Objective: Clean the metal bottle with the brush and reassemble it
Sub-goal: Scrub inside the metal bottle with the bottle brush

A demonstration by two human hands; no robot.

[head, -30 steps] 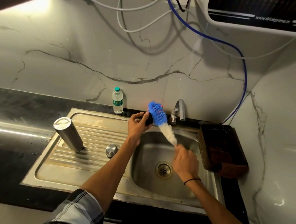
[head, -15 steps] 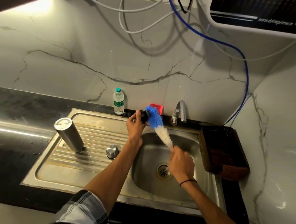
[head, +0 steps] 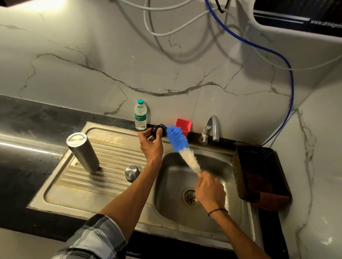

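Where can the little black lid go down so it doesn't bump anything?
Best spot: the ribbed drainboard between the metal bottle and the left hand, or its flat front strip before the round metal cap. The back ledge is crowded: plastic water bottle, red cup, tap. The basket fills the right.

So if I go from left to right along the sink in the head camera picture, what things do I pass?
Metal bottle → small metal cap → plastic water bottle → red cup → tap → brown basket.
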